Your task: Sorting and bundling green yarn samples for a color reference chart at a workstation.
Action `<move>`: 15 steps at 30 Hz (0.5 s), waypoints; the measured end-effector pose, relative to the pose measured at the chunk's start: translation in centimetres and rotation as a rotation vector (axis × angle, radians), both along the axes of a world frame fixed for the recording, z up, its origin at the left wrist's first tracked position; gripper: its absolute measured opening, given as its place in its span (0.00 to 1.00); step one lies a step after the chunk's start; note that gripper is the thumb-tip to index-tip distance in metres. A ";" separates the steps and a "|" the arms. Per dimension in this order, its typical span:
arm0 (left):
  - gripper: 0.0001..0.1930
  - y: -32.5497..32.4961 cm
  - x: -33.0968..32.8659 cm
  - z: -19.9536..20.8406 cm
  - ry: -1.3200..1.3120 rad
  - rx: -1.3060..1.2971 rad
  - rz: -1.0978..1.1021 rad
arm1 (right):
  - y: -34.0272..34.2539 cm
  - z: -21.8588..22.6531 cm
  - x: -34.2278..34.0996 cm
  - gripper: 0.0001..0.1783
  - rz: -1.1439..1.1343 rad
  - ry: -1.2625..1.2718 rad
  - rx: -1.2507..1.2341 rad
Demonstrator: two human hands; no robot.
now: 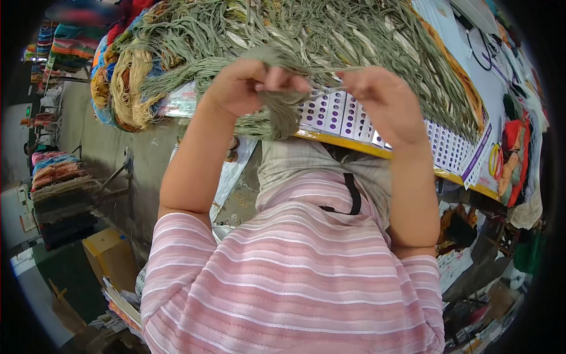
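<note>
My left hand [244, 85] is closed round a grey-green yarn hank [284, 118], whose loops hang below the fingers. To its right, my right hand [389, 103] is raised with its fingertips pinched together, slightly blurred. Thin strands of yarn [327, 90] run between the two hands, above the table's front edge. Behind them a broad heap of grey-green yarn skeins [365, 35] covers the tabletop. White cards with rows of purple dots [330, 115] lie under my hands along the yellow table edge [354, 144].
Cream, orange and blue yarn bundles [132, 82] hang over the table's left end. Red and grey yarn [517, 147] lies at the right end, beside a yellow ring-shaped handle [494, 160]. A cardboard box [112, 256] and a rack of coloured yarn [56, 171] stand at the left.
</note>
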State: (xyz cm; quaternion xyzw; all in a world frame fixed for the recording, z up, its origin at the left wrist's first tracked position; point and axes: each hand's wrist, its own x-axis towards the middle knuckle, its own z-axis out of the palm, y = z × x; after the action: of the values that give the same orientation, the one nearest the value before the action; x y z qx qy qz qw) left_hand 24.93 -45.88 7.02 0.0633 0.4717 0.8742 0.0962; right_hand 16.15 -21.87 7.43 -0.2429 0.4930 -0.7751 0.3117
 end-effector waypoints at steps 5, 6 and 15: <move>0.16 -6.1 1.7 2.0 -0.027 0.560 0.316 | 10.6 1.7 -6.8 0.12 0.221 -0.428 -0.527; 0.14 -8.6 2.0 1.9 0.038 0.697 0.274 | 13.4 2.1 -7.5 0.12 0.094 -0.389 -0.478; 0.11 -34.1 7.2 9.4 -0.013 0.462 0.745 | 42.6 4.9 -15.2 0.08 -1.138 -0.396 0.434</move>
State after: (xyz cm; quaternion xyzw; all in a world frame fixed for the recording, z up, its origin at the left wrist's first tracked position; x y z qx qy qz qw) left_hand 32.16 -79.95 16.45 -0.0967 0.2539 0.9322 -0.2393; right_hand 0.99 20.76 12.37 0.2732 0.6237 -0.7321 -0.0216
